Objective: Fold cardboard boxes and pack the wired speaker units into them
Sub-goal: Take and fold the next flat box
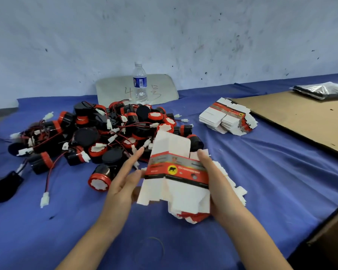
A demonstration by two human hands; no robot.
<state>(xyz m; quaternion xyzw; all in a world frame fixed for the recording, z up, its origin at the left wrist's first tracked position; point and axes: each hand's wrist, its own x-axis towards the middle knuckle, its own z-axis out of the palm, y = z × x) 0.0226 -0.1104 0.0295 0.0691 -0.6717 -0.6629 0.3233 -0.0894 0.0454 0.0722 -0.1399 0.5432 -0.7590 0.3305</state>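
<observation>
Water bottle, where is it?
In the head view, the water bottle stands at the far middle of the blue table, just behind the pile of speakers, in front of a grey board.

A big pile of speakers (105,133) fills the blue cloth (277,172) to your left, with wires and white plugs sticking out. One speaker (100,180) lies just beside your left hand (123,184). A loose plug (44,199) lies in front of the pile. The box (176,170) you hold is over a stack of flat boxes (230,184). To the right of that stack the cloth is bare, up to the brown board (300,117). It is also bare near you on the left. A second stack (228,118) and a bottle (140,82) stand farther back.
</observation>
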